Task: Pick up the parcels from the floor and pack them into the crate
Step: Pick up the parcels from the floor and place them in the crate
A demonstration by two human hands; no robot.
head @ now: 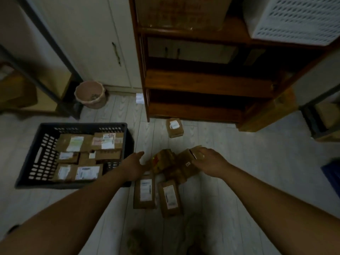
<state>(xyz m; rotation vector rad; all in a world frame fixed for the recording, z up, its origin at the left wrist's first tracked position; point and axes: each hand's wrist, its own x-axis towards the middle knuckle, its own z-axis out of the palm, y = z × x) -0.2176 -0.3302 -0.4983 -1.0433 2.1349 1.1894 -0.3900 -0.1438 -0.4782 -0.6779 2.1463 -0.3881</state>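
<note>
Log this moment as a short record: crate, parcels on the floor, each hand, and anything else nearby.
crate: dark slotted crate on the floor at left, holding several labelled parcels
floor pile: cardboard parcels heaped right of the crate
stray parcel: lone parcel by the wooden shelf
left hand: open, reaching toward the pile
right hand: gripping a small parcel
other: pink bin against the cupboard

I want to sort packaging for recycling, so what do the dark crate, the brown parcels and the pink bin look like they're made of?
Dark slotted crate: apparently moulded plastic, matt, judging by its perforated walls. Brown labelled parcels: cardboard by their matt brown faces, with white paper labels. Pink round bin: likely plastic, smooth with a scalloped rim, though blur leaves that open.
</note>
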